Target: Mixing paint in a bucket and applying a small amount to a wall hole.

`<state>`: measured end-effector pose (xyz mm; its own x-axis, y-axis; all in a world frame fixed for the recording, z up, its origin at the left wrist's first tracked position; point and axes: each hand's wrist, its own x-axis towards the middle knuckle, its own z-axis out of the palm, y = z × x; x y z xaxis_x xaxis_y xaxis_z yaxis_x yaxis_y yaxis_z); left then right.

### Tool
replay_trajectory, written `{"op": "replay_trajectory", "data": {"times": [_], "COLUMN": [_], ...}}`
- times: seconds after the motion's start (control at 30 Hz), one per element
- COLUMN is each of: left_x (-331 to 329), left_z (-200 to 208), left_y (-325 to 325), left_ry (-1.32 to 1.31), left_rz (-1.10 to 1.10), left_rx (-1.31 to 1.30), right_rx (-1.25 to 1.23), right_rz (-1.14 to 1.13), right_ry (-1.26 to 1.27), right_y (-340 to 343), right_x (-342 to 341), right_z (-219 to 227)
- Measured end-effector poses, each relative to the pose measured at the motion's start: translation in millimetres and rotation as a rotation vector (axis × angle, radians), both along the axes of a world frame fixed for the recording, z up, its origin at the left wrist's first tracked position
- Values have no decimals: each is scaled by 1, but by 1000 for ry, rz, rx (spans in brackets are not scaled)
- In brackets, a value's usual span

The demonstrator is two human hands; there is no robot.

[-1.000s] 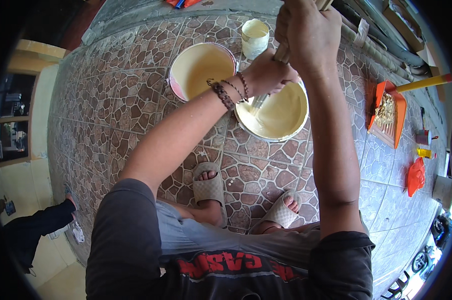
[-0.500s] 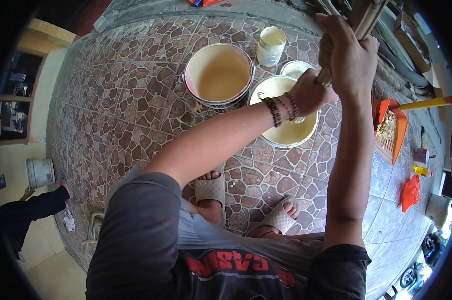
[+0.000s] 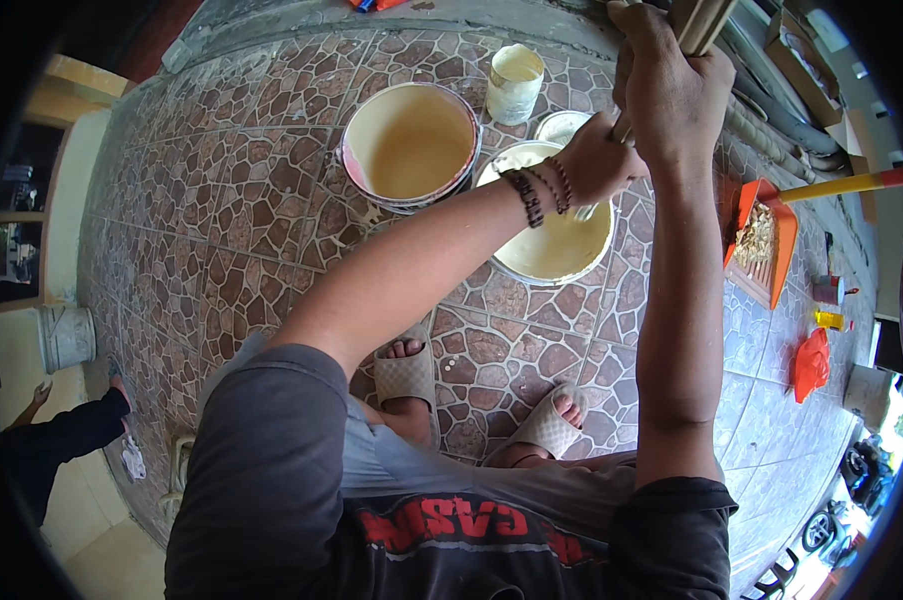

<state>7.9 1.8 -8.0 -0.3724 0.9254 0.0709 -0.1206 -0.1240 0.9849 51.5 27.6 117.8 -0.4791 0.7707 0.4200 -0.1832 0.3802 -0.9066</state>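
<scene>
head: right hand [image 3: 676, 100] above left hand [image 3: 601, 160]

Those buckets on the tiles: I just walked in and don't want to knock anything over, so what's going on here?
The camera wearer's left hand and, above it, right hand both grip a wooden shaft. It slants down toward the right-hand bucket, which seems to hold cream paint. The left-hand bucket, pale inside, stands beside it, and a cream-smeared can stands just beyond the two.
</scene>
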Motion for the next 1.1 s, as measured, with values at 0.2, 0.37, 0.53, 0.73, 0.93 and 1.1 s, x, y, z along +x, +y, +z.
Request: {"op": "replay_trajectory", "data": {"times": [0.2,0.37,0.53,0.73,0.93,1.1], "left_x": [-27,-21,-10,-43,-8,3], "left_z": [16,1,3,24,1,-10], "left_y": [-21,0,-18,-25,20,-9], "left_ry": [115,450,-214,59,141,382], "left_rz": [-41,104,-181,-86,26,-101], "left_rx": [-207,203,-140,-368,84,94], "right_rx": [-303,-38,-247,-251,47,-297], "right_rz": [171,17,129,12,-125,114], "right_ry": [168,124,-16,152,173,-16], "right_y": [8,-2,9,2,9,15], "right_x": [-7,-5,-2,-15,1,-2], "right_z": [-7,0,-6,-5,-7,-14]}}
